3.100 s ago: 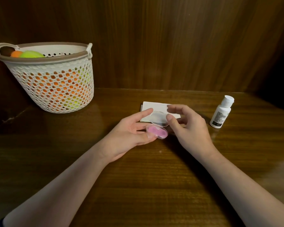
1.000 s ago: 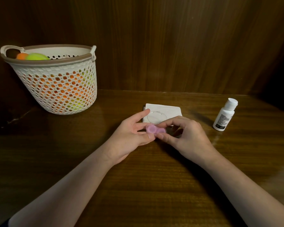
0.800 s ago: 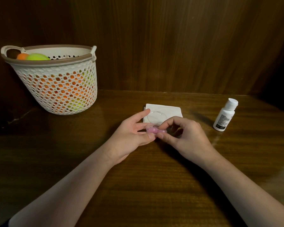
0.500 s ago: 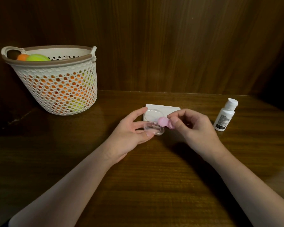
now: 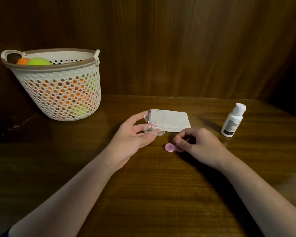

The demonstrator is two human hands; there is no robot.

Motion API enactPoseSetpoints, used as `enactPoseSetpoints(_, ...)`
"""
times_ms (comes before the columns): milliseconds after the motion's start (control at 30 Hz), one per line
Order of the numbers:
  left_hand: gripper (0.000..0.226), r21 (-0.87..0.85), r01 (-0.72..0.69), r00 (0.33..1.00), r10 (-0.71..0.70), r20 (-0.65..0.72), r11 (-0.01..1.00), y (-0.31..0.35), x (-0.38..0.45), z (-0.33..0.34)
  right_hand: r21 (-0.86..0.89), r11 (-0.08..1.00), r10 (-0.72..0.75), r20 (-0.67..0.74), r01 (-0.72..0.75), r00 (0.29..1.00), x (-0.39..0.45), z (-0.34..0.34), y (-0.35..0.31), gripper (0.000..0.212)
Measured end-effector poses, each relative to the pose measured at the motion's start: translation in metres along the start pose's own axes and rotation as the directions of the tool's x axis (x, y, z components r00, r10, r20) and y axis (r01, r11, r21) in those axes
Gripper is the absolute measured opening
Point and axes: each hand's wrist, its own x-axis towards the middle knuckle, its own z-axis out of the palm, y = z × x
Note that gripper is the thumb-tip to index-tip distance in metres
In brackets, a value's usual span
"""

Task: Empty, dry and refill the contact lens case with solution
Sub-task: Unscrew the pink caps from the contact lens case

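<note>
Left hand [image 5: 132,134]: a clear plastic box [image 5: 154,130] with its hinged lid standing open is being gripped between thumb and fingers, just left of frame centre.
Right hand [image 5: 197,144]: the fingertips are being pinched on one end of the pink lens case [image 5: 171,147], right of centre.
Lens case: it is being set against the table [image 5: 143,194], or held just above it; contact cannot be told. One round cap is showing, the other is being hidden by the fingers.
Handling of the case: it is being judged as very light, stiff and small, likely slippery once wet, so a pinch across the middle bridge or around one cap rim is being favoured.
Handling of the box: it is being judged as thin and brittle at the hinge, best taken by the base.
Tissue [image 5: 173,121]: a folded white square is lying flat above the hands, partly behind the open lid.
Bottle [image 5: 232,120]: it is standing capped at centre right, well apart from the case.
Basket [image 5: 58,86]: it is sitting at upper left, holding coloured balls.
</note>
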Motion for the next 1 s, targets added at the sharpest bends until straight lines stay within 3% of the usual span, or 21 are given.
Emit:
enactPoseSetpoints(67, 0.081, -0.022, -0.001, 1.0, 0.002, 0.018, 1.0, 0.0, 0.0, 0.001, 0.03, 0.999, -0.026, -0.099, 0.029, 0.995, 0.0, 0.0, -0.002, 0.008)
enactPoseSetpoints(167, 0.075, -0.026, -0.013, 0.998, 0.015, 0.064, 1.0, -0.001, -0.001, 0.004, 0.118, 0.983, -0.108, -0.239, 0.139, 0.965, -0.002, -0.001, -0.004, 0.045)
enactPoseSetpoints(233, 0.07, -0.032, -0.017, 0.993, 0.02, 0.113, 0.999, -0.001, -0.002, 0.006, 0.097, 0.968, -0.205, -0.23, 0.232, 0.951, -0.006, 0.0, -0.007, 0.068)
enactPoseSetpoints(300, 0.064, -0.03, -0.02, 0.988, 0.024, 0.151, 0.999, -0.002, -0.004, 0.007, 0.029, 0.954, -0.288, -0.208, 0.3, 0.935, -0.009, 0.004, -0.01, 0.077)
enactPoseSetpoints(633, 0.045, -0.091, -0.022, 0.981, 0.04, 0.192, 0.996, -0.002, -0.006, 0.009, -0.05, 0.894, -0.44, -0.276, 0.444, 0.854, -0.011, 0.011, -0.018, 0.032)
enactPoseSetpoints(1000, 0.04, -0.073, -0.048, 0.976, 0.062, 0.21, 0.996, -0.004, -0.005, 0.008, -0.021, 0.89, -0.44, -0.306, 0.456, 0.844, -0.009, 0.013, -0.016, 0.027)
